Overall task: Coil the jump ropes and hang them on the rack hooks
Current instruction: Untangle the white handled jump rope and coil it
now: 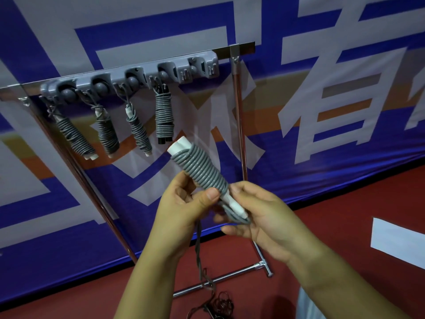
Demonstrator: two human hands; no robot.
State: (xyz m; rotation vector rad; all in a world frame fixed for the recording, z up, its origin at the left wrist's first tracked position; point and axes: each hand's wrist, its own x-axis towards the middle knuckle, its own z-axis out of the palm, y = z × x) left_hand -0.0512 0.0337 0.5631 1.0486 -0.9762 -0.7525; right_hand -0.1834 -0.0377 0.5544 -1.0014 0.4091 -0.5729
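A jump rope (199, 168) with white handles has its grey cord wound tightly round them. My left hand (181, 203) grips the lower part of this bundle, thumb pressed on the coils. My right hand (255, 212) pinches the loose cord end beside the lower white handle tip. The rest of the cord (200, 252) hangs twisted to the floor. Above, a grey hook rack (138, 77) on a chrome rail carries several coiled ropes (163, 116). The rack's right-hand hooks (202, 67) are bare.
The rack stands on a chrome frame with a right upright (240, 116) and a foot bar (230, 276) on the red floor. A blue banner (322, 111) with white characters hangs behind. More dark cord (220, 303) lies tangled on the floor below my hands.
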